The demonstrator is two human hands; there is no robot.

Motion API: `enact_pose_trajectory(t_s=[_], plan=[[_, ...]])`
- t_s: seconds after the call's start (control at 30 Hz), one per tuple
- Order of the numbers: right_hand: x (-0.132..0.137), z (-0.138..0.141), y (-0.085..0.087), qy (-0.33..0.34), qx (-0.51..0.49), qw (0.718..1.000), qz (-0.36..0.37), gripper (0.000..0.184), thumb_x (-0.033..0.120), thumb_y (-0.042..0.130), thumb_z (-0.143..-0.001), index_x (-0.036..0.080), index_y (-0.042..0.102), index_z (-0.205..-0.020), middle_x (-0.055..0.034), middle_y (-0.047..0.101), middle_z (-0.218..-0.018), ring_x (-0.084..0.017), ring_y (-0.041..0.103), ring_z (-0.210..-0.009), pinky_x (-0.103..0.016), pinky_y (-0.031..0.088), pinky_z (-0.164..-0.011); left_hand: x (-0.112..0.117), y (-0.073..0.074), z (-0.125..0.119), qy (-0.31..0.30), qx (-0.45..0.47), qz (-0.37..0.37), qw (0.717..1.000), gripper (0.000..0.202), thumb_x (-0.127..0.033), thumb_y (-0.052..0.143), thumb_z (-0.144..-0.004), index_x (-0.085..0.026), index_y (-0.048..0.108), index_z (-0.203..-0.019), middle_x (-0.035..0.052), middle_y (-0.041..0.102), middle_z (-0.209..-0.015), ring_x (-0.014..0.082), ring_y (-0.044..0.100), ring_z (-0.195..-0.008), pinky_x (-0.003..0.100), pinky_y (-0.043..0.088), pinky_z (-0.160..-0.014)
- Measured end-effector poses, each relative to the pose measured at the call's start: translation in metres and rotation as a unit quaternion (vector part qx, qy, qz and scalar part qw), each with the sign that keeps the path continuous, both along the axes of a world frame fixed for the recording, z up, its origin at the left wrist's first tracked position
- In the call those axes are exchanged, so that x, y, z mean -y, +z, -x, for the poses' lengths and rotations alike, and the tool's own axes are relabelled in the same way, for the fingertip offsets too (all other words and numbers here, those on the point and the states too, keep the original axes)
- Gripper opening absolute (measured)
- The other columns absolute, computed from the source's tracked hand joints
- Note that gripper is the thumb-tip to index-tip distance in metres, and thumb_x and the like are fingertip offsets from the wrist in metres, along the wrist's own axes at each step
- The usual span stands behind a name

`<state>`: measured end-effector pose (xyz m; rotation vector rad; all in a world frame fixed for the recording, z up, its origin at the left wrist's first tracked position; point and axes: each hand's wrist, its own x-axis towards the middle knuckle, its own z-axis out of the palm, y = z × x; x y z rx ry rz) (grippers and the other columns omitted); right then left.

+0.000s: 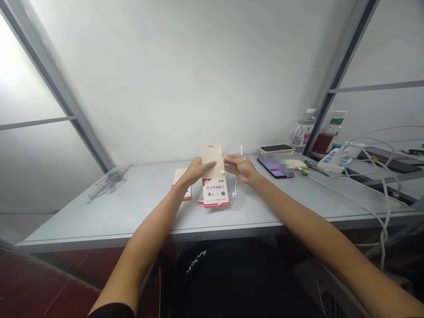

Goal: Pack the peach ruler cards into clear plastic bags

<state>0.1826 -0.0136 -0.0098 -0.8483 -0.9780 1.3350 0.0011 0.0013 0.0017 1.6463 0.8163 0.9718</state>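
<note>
Over the middle of the table, my left hand [196, 172] grips a beige card-backed ruler pack [210, 160], which stands nearly upright. Its lower part is a white label card with red bands and Chinese print [215, 193]. My right hand [240, 168] pinches the edge of a clear plastic bag [234, 190] just right of the pack. The bag's lower part hangs down behind the label. A similar red-and-white pack [182, 187] lies flat on the table, partly hidden by my left wrist.
A crumpled clear wrapper [108, 182] lies at the table's left. At the back right are a phone [276, 149], a dark tablet [274, 167], several bottles [303, 131], and a white power strip [334, 160] with tangled white cables. Grey wall panels rise behind.
</note>
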Motion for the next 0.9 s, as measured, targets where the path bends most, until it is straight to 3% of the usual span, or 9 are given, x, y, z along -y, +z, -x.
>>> enact_pose_trajectory(t_s=[0.57, 0.9], plan=[[-0.004, -0.002, -0.004, -0.011, -0.013, 1.0, -0.011, 0.013, 0.017, 0.073, -0.064, 0.016, 0.067, -0.076, -0.0034, 0.068, -0.072, -0.015, 0.065, -0.065, -0.03, 0.055, -0.067, 0.002, 0.003, 0.004, -0.073, -0.037, 0.023, 0.996, 0.035, -0.036, 0.067, -0.068, -0.015, 0.066, -0.095, 0.0126, 0.066, -0.1, 0.0254, 0.062, -0.089, 0.039, 0.049, -0.077], [0.002, 0.002, 0.002, -0.041, -0.043, 0.998, -0.005, 0.009, 0.011, 0.068, -0.07, 0.015, 0.067, -0.078, -0.0036, 0.069, -0.072, -0.012, 0.064, -0.062, -0.026, 0.055, -0.065, 0.002, 0.012, 0.011, -0.084, -0.062, 0.053, 0.993, 0.032, -0.035, 0.066, -0.069, -0.011, 0.065, -0.091, 0.0129, 0.067, -0.095, 0.0224, 0.062, -0.082, 0.037, 0.048, -0.076]])
